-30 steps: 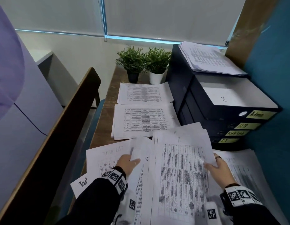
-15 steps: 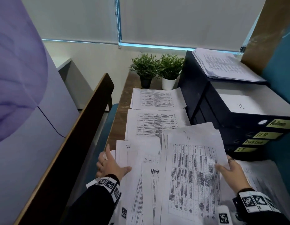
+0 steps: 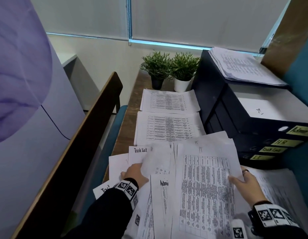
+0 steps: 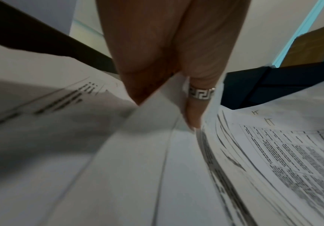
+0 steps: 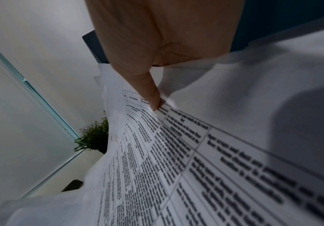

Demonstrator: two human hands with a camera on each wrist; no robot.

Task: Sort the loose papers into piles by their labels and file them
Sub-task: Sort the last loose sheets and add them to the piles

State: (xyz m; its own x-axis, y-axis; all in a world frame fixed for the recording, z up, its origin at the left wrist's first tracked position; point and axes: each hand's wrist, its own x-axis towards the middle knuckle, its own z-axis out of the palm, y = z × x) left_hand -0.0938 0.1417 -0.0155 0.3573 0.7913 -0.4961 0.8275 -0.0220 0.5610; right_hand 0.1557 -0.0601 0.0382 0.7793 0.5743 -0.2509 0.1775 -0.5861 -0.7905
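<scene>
From the head camera, the loose papers [image 3: 167, 195] lie fanned across the near end of the worktop [image 3: 132, 107], with labels such as "Task List" and "Admin" legible at their tops. The left hand [image 3: 135, 173] rests among them near the worktop's left edge, fingers tucked under a curling sheet; the right hand [image 3: 245, 184] holds the right edge of the table-printed sheaf [image 3: 206, 187] marked "IT". Two sorted piles [image 3: 168, 114] lie further up the worktop before two potted plants [image 3: 170, 69], and stacked black binders [image 3: 253, 128] labelled Admin, HR, Task List and IT stand along the right edge. The left wrist view shows the left hand [image 4: 168, 64] with fingers straight, slipped between sheets, a ringed finger beside the lifted sheaf. The right wrist view shows the right hand [image 5: 157, 50] pinching the sheaf, thumb on its printed face. The step appears to be separating sheets by label; next, the lifted IT sheets likely need moving onto their own pile, kept together without dragging neighbours.
</scene>
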